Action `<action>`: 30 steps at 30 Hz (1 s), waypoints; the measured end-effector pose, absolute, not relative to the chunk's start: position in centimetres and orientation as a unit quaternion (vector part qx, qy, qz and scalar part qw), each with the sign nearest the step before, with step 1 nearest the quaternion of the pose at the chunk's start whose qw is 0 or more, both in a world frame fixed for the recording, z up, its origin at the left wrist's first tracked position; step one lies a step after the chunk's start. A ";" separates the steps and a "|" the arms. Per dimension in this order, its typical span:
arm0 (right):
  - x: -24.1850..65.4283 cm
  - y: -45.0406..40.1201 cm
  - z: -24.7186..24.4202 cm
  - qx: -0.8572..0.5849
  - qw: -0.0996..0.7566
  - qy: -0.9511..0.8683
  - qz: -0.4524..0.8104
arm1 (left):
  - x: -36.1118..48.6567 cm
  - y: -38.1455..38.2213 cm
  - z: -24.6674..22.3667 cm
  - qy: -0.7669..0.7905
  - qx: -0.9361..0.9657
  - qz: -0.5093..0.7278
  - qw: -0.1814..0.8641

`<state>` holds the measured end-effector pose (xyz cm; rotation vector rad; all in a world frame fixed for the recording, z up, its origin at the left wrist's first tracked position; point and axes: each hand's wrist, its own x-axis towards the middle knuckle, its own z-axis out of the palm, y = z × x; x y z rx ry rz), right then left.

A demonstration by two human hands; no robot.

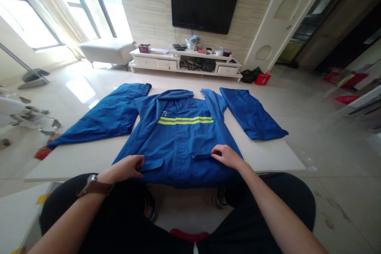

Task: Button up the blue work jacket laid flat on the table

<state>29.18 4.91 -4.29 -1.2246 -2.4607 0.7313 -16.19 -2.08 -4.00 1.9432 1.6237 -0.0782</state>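
A blue work jacket point(190, 139) with yellow-green and grey reflective stripes lies front up before me, its sleeves folded in over the chest. My left hand point(126, 166), a watch on its wrist, is closed at the outer corner of the left pocket flap; its fingertips are partly hidden. On the other side, my right hand point(228, 156) pinches the outer end of the right pocket flap, which is a little raised. The jacket's lower hem hangs over the near table edge.
Folded blue work trousers point(104, 111) lie left of the jacket, another folded blue garment point(253, 113) right of it. All rest on a low white table point(276, 154). Beyond stand a TV cabinet point(166, 63) and a grey-white bench point(107, 51). A chair base point(32, 115) is at the left.
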 end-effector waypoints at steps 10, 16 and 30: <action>29.0 5.4 -5.4 -0.413 0.171 -0.852 0.273 | -9.9 -3.9 -1.1 0.528 0.802 0.090 0.266; 28.6 5.9 -5.6 -0.422 0.156 -0.855 0.259 | 4.1 -4.9 -2.3 0.398 0.871 0.179 0.225; 29.3 6.7 -5.0 -0.410 0.173 -0.871 0.206 | 8.4 -4.9 -9.1 0.421 0.870 0.220 0.133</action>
